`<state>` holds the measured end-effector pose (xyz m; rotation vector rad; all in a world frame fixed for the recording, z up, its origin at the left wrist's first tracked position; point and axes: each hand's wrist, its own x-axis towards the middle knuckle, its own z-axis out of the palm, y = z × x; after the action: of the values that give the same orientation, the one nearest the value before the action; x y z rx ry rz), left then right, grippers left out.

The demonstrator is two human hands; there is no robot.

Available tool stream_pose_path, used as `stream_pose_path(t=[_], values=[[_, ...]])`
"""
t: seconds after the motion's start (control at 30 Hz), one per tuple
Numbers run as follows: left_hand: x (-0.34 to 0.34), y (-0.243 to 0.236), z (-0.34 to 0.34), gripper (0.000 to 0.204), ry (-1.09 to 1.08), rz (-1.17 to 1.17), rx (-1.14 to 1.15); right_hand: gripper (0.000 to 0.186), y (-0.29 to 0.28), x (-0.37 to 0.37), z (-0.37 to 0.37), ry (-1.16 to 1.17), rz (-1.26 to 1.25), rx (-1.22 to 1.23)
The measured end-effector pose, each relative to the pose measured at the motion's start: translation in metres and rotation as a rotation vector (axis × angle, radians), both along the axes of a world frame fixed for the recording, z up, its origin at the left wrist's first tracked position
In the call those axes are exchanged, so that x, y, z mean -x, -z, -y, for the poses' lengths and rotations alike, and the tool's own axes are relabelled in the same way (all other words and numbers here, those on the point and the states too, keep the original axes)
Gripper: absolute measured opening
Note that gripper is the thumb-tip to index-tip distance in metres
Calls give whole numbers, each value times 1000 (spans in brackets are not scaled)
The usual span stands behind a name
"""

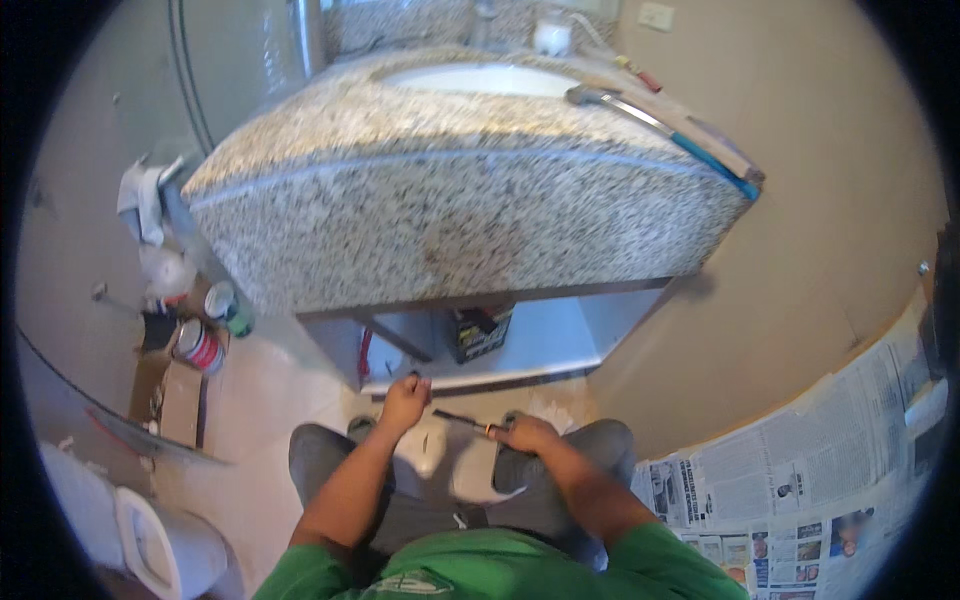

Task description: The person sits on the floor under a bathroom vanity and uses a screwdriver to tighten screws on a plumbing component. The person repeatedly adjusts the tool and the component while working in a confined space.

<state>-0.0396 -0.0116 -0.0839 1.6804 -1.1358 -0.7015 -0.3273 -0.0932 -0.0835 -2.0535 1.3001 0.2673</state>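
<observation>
I sit low before a granite-topped vanity cabinet with its lower front standing open. My right hand is closed around the yellow-and-black handle of a slim hand tool. The tool's dark, narrow end points left, toward my other hand; its exact kind is unclear. Near the cabinet's bottom edge, my left hand has its fingers closed, with a small dark spot at the fingertips that I cannot make out. On the cabinet floor stand a dark printed box and a red object by the left wall.
A hammer with a blue handle lies on the countertop, right of the white basin. Cans and a cardboard box crowd the left floor. A toilet is lower left; newspaper sheets spread at the right.
</observation>
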Motion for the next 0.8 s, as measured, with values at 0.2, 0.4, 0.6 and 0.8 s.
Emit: stream_pose_path(t=[0.2, 0.4, 0.6, 0.8], values=[[-12, 11, 3, 39, -87, -123, 23, 84, 0, -10, -1, -132, -81, 7], [4, -13, 12, 37, -63, -11, 8, 82, -5, -3, 5, -85, -88, 21], [-4, -9, 11, 38, -89, 68, 5, 83, -11, -12, 7, -157, -130, -26], [-2, -21, 11, 40, -88, 112, -35, 83, -10, -11, 7, -152, -104, -22]])
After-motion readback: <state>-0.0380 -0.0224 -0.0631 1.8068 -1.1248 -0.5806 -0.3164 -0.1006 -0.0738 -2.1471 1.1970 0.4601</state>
